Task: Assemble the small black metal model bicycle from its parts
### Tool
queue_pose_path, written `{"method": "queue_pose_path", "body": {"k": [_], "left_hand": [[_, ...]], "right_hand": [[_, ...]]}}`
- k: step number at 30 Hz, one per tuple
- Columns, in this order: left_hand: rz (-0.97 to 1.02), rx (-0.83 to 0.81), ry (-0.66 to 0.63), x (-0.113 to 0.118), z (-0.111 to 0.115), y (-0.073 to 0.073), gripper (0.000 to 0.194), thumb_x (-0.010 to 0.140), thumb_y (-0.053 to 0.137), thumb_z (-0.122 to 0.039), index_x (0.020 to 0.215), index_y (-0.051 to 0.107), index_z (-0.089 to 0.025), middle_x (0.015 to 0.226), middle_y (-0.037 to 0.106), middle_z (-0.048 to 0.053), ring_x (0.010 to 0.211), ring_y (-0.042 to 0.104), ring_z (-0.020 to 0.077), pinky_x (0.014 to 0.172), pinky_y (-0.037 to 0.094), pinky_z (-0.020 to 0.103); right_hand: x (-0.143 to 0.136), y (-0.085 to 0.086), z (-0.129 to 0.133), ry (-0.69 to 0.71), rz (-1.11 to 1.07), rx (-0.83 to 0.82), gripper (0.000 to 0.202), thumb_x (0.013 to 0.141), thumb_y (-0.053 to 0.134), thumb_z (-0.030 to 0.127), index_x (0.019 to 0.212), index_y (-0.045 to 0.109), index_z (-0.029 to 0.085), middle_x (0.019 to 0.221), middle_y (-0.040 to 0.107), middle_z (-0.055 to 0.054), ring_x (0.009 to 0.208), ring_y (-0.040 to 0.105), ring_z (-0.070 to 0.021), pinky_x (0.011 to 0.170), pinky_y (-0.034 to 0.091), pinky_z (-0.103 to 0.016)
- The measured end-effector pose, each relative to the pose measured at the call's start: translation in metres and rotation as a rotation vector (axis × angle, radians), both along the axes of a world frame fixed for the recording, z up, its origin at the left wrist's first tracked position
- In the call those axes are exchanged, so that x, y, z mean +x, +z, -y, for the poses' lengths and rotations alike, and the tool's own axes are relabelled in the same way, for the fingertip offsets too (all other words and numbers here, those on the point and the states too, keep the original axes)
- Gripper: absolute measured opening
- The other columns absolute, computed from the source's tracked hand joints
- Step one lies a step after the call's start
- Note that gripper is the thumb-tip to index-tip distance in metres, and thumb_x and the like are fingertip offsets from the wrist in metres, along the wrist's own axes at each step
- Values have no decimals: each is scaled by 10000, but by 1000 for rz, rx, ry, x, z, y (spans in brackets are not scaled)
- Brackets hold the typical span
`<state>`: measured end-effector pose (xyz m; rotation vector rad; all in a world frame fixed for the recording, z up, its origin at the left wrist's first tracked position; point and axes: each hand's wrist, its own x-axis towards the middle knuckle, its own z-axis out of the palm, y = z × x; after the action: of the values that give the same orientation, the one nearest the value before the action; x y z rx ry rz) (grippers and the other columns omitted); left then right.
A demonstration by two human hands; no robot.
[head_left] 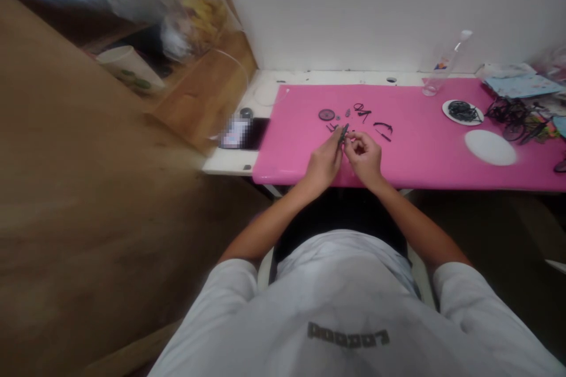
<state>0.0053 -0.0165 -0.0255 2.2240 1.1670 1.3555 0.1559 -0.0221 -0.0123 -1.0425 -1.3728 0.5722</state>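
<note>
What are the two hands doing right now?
Left hand: closed on a small dark part.
Right hand: fingers curled beside it; can't tell if holding anything.

Table (pixel 230 162): in front of the wall (pixel 354 12), with the mat (pixel 411 159) on top.
Phone (pixel 257 134): on the table, at the mat's left edge.
Wheel (pixel 326 115): on the mat, left of the long bent bit (pixel 382 126).
Bottle (pixel 437 76): standing at the back of the mat, right of the wheel.
Back plate (pixel 444 109): in front of the bottle and to its right, with a pile (pixel 463 111) in it.
Front plate (pixel 490 147): nearer, a bit more right.
Big heap (pixel 515 118): right of the back plate.
</note>
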Motion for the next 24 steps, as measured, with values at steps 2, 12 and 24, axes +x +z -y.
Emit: {"method": "queue_pose_path", "body": {"k": [2, 12, 24], "left_hand": [[-5, 8, 0, 0, -1, -2, 537, 1140, 512, -243, 1675, 516, -190, 1606, 654, 152, 1431, 698, 264, 1220, 583, 414], [-53, 63, 3, -1, -4, -8, 536, 1159, 459, -252, 1687, 479, -165, 1625, 631, 176, 1468, 669, 266, 1238, 567, 411], [-85, 55, 21, -1, -7, -16, 550, 1171, 431, -290, 1712, 440, -189, 1661, 594, 179, 1497, 643, 274, 1241, 566, 440]], "right_hand": [[0, 0, 1, 4, -13, -3, 290, 967, 746, 526, 997, 725, 238, 578, 493, 88, 519, 417, -113, 559, 385, -291], [-4, -2, 2, 12, -63, -19, 301, 956, 753, 530, 1013, 727, 236, 571, 489, 93, 507, 415, -113, 552, 388, -286], [-7, -2, 4, 27, -98, -70, 349, 969, 748, 581, 969, 701, 235, 576, 444, 97, 518, 373, -105, 547, 346, -285]]}}
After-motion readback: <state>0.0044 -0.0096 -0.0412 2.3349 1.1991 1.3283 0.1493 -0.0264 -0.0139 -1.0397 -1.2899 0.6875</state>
